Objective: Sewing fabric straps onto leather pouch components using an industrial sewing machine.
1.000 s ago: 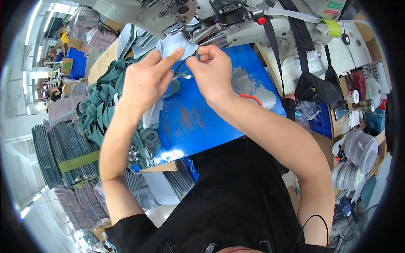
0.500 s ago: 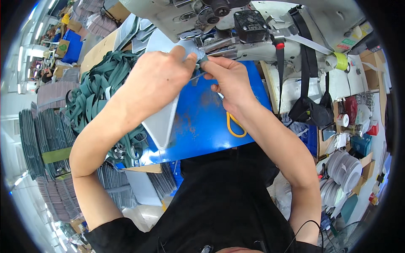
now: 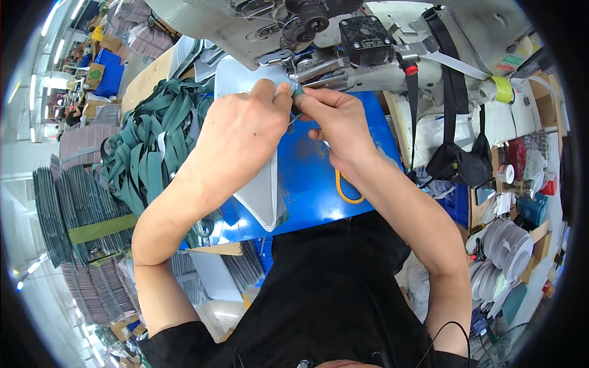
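Grey fabric piece lies on the blue work surface, below the sewing machine. Left hand and right hand pinch its top edge, apparently with a teal strap end.

The sewing machine blocks passage above, green straps crowd the left, while the blue board lies open below.

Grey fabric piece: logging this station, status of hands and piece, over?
Left hand and right hand both pinching grey fabric piece at sewing machine. Piece hangs over blue board. Green straps piled left.
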